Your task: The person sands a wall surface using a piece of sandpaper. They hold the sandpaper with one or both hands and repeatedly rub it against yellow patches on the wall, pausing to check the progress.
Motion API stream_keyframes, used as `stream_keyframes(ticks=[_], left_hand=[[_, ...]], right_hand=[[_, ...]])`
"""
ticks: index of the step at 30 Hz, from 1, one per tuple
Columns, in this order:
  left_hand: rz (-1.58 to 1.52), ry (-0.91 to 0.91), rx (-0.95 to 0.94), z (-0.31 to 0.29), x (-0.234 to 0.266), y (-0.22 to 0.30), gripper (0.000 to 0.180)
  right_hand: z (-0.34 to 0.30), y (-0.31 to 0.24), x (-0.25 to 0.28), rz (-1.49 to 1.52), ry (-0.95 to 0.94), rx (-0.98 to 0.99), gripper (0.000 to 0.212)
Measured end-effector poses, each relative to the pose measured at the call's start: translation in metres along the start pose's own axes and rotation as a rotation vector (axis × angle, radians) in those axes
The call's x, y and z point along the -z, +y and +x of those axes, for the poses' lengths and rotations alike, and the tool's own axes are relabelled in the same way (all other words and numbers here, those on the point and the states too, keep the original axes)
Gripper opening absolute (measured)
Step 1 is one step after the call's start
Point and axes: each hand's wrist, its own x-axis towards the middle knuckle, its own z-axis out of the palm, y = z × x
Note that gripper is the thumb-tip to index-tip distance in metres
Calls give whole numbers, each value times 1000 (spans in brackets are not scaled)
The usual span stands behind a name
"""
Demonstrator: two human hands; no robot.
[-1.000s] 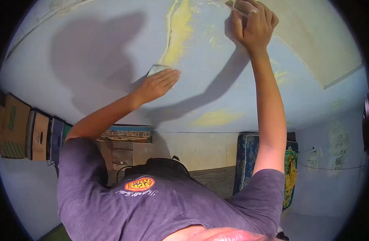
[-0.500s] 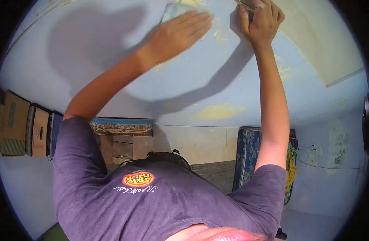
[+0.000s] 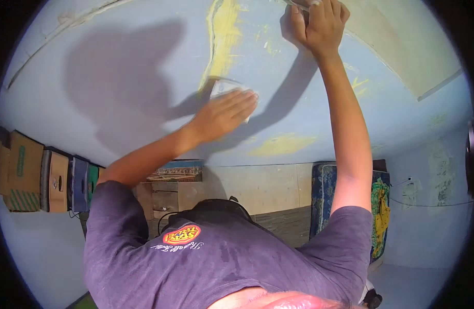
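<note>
My left hand (image 3: 225, 114) lies flat-fingered over a pale sheet (image 3: 224, 87) that looks like sandpaper, pressing it on the light blue painted surface (image 3: 159, 121) overhead. Beyond it runs a rough yellow strip (image 3: 225, 38) with a ragged crack-like edge. Near the upper edge of the picture, my right hand (image 3: 322, 28) rests against the same surface with bent fingers. A thin light piece shows at its fingertips, partly cut off, and I cannot make out what it is. Another yellow patch (image 3: 283, 144) lies nearer to me.
Cardboard boxes (image 3: 25, 165) and upright cases (image 3: 56, 180) line the left side. A floral blue mattress (image 3: 322, 190) leans at the right, beside a yellow cloth (image 3: 382, 213). A cable (image 3: 427, 205) runs along the right wall. A raised panel edge (image 3: 438, 91) borders the surface at upper right.
My left hand has slid toward me with the pale sheet, uncovering more of the yellow strip. My right hand sits slightly further left in the picture, and the view has shifted a little.
</note>
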Motion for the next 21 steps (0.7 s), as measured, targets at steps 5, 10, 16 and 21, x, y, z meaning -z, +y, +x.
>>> stream_keyframes(ticks=[5, 10, 16, 21], left_hand=[[193, 277, -14, 89, 73, -67, 47], [359, 224, -27, 89, 28, -74, 46], [2, -85, 187, -40, -69, -13, 43], [-87, -106, 186, -41, -52, 17, 41]], right_hand=[[6, -15, -13, -16, 73, 19, 24], [5, -5, 2, -23, 64, 55, 22], [4, -6, -4, -6, 46, 29, 23], [2, 4, -2, -26, 16, 34, 27]])
